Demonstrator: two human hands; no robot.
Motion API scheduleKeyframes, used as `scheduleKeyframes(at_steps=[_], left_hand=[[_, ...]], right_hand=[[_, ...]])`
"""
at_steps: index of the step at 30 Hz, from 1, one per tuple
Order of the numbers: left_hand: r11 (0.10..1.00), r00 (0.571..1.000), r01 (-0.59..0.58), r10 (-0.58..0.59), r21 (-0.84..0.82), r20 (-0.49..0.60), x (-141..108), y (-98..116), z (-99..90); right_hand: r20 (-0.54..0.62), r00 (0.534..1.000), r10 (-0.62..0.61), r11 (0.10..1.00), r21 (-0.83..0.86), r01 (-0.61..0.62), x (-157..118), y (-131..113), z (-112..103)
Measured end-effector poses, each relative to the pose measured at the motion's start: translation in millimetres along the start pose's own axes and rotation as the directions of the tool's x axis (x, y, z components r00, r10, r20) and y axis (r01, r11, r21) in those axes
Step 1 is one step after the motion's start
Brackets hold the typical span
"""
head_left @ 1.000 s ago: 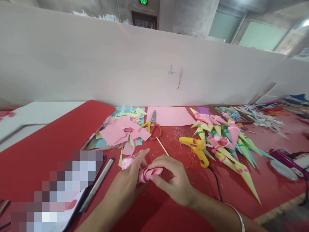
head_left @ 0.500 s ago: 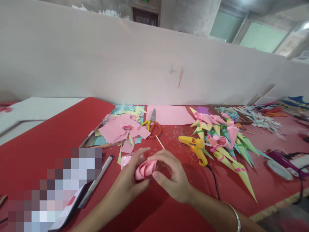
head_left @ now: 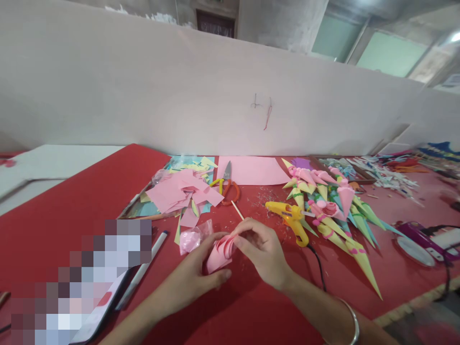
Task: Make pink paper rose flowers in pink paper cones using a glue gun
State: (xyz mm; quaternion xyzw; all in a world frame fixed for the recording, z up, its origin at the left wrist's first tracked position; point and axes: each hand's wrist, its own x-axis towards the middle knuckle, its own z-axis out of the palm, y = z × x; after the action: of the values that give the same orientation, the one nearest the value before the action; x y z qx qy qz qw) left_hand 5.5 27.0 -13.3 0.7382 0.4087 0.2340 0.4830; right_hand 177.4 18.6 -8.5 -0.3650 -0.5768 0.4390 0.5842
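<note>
A rolled pink paper piece (head_left: 220, 254), with curled layers at its upper end, is held between both hands above the red table (head_left: 230, 316). My left hand (head_left: 197, 270) wraps round its left side, thumb below it. The thumb and fingers of my right hand (head_left: 260, 247) pinch its upper right edge. Just beyond my left hand lies a clear bag with something pink inside (head_left: 192, 239). A thin pale stick (head_left: 237, 210) rests on the table past my right hand.
A yellow glue gun (head_left: 291, 218) with a black cord lies right of centre, beside several paper cones (head_left: 334, 225). Scissors (head_left: 230, 184), pink scraps (head_left: 179, 189) and a pink sheet (head_left: 251, 171) lie further back. A marker (head_left: 143, 268) and a partly pixelated object (head_left: 104, 297) are at left.
The pink roll has tilted, showing more of its side and spiral end. My right fingers have closed on its edge, and my left hand has shifted, uncovering more of the clear bag.
</note>
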Motion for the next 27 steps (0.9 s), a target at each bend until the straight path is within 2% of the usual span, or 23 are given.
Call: scheduleKeyframes(at_steps=[4, 7, 9, 13, 20, 27], left_hand=[[0.978, 0.998, 0.063, -0.061, 0.2, -0.014, 0.2, 2.7, -8.8], [0.916, 0.998, 0.025, -0.004, 0.401, -0.055, -1.3, 6.2, -18.5], [0.878, 0.998, -0.003, 0.035, 0.478, -0.058, -1.9, 7.3, -22.3], [0.853, 1.0, 0.024, -0.017, 0.521, -0.018, -1.2, 5.7, -22.2], [0.845, 0.999, -0.016, -0.011, 0.534, 0.047, -0.8, 0.1, -22.3], [0.851, 0.998, -0.022, -0.014, 0.525, 0.065, 0.8, 0.6, -24.1]], right_hand=[[-0.078, 0.997, 0.009, 0.999, -0.045, -0.012, 2.0, 0.2, -1.2], [-0.075, 0.997, -0.027, 0.995, -0.103, 0.019, 1.9, 1.7, -2.2], [-0.059, 0.998, -0.036, 0.993, -0.115, 0.029, 1.3, 3.3, -2.1], [-0.046, 0.999, -0.022, 0.995, -0.097, 0.018, 0.0, 6.3, -0.6], [-0.021, 0.999, -0.031, 0.998, -0.056, 0.03, -0.5, 6.2, 1.1], [0.008, 0.999, -0.046, 0.997, -0.066, 0.047, -1.2, 6.5, 2.3]])
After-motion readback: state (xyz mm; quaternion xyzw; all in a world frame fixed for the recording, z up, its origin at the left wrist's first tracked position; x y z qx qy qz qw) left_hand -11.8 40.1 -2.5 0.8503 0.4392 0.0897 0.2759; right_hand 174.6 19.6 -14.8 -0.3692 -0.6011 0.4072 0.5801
